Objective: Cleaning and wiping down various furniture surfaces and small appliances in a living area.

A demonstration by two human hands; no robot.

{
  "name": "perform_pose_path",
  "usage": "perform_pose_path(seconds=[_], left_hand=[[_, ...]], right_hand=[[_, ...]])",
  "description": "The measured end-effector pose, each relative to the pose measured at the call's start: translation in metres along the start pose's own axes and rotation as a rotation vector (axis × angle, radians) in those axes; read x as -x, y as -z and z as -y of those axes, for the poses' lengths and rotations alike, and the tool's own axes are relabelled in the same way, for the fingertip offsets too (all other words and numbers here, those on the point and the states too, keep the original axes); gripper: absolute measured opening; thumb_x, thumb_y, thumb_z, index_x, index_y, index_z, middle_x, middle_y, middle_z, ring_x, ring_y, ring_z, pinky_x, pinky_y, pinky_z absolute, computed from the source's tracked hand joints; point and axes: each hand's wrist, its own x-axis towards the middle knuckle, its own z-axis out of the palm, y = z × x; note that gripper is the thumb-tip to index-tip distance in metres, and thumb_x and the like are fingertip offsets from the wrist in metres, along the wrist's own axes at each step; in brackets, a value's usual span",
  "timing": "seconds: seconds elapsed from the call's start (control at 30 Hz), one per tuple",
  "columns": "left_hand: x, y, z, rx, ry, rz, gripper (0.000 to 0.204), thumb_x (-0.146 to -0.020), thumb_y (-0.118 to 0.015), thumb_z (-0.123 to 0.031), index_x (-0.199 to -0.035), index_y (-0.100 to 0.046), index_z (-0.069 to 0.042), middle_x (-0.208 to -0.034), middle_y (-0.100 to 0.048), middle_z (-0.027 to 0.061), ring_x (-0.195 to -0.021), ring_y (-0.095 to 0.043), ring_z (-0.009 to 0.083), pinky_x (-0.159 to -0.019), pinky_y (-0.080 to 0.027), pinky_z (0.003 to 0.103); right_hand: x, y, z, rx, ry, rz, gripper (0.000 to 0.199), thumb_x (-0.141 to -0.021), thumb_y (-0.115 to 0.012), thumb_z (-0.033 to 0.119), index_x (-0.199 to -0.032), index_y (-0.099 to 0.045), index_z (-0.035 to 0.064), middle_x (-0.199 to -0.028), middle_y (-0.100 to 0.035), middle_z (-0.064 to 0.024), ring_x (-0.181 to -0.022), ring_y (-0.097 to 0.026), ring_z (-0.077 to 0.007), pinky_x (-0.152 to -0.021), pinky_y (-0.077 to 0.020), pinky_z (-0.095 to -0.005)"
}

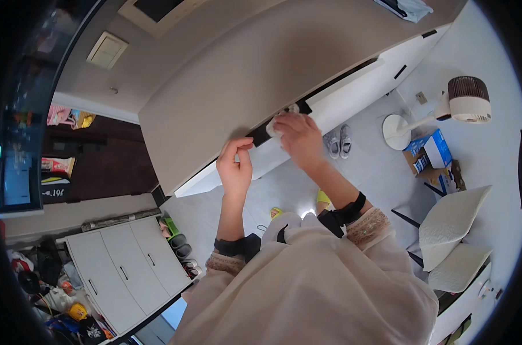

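Observation:
In front of me runs a long beige cabinet top (215,103) with a white front and a dark strip (262,135) just under its edge. My right hand (298,135) presses a crumpled white cloth or tissue (274,127) against that edge, its fingers closed over it. A bit of the wad pokes out beyond the fingertips. My left hand (234,164) is at the same edge, further left, with its fingers loosely bent and nothing visible in them. The fingertips are close to the dark strip; whether they touch it I cannot tell.
A white fan (468,100), a blue carton (431,152) and white chairs (454,230) stand to the right. Grey shoes (338,142) lie on the floor beyond my right forearm. At lower left are a white shoe cabinet (128,261) and piled bags (48,276).

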Motion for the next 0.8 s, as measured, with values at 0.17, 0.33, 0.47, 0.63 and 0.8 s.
perform_pose_path(seconds=[0.17,0.33,0.47,0.63,0.8], left_hand=[[0.000,-0.023,-0.005,0.015,-0.019,0.044,0.019,-0.081,-0.047,0.008,-0.087,-0.062,-0.002,-0.083,-0.064,0.0098,-0.074,-0.065,0.0181,-0.064,-0.050,0.027],[-0.007,-0.053,-0.017,0.046,-0.007,0.103,0.018,-0.081,-0.047,0.007,-0.088,-0.062,-0.001,-0.086,-0.064,0.0100,-0.076,-0.064,0.0187,-0.065,-0.049,0.027],[-0.020,-0.083,-0.031,-0.014,-0.155,0.083,0.020,-0.083,-0.048,0.005,-0.095,-0.063,-0.001,-0.095,-0.065,0.0111,-0.084,-0.063,0.0215,-0.073,-0.049,0.029],[-0.031,-0.113,-0.035,-0.075,-0.221,0.107,0.022,-0.082,-0.049,0.004,-0.099,-0.062,-0.002,-0.101,-0.064,0.0116,-0.089,-0.062,0.0249,-0.077,-0.048,0.031],[-0.036,-0.131,-0.045,-0.076,-0.209,0.126,0.021,-0.085,-0.050,0.000,-0.103,-0.061,-0.002,-0.103,-0.064,0.0120,-0.093,-0.061,0.0243,-0.082,-0.047,0.031]], right_hand=[[-0.004,0.027,-0.047,0.051,-0.078,0.000,0.022,-0.067,-0.062,0.005,-0.088,-0.063,0.0110,-0.104,-0.061,0.0020,-0.107,-0.056,-0.0149,-0.092,-0.0406,-0.0381],[-0.009,0.046,-0.097,0.132,-0.143,-0.052,0.026,-0.068,-0.062,0.002,-0.092,-0.065,0.0114,-0.106,-0.062,0.0020,-0.108,-0.055,-0.0137,-0.094,-0.0388,-0.0389],[-0.015,0.059,-0.130,0.177,-0.153,-0.115,0.026,-0.069,-0.062,0.002,-0.093,-0.065,0.0112,-0.107,-0.062,0.0025,-0.110,-0.054,-0.0130,-0.096,-0.0372,-0.0396],[-0.017,0.079,-0.171,0.222,-0.186,-0.131,0.027,-0.069,-0.062,0.002,-0.094,-0.065,0.0120,-0.108,-0.061,0.0037,-0.111,-0.054,-0.0122,-0.099,-0.0364,-0.0402],[-0.020,0.093,-0.204,0.248,-0.215,-0.154,0.028,-0.070,-0.062,0.003,-0.096,-0.065,0.0137,-0.109,-0.061,0.0052,-0.111,-0.054,-0.0118,-0.101,-0.0349,-0.0411]])
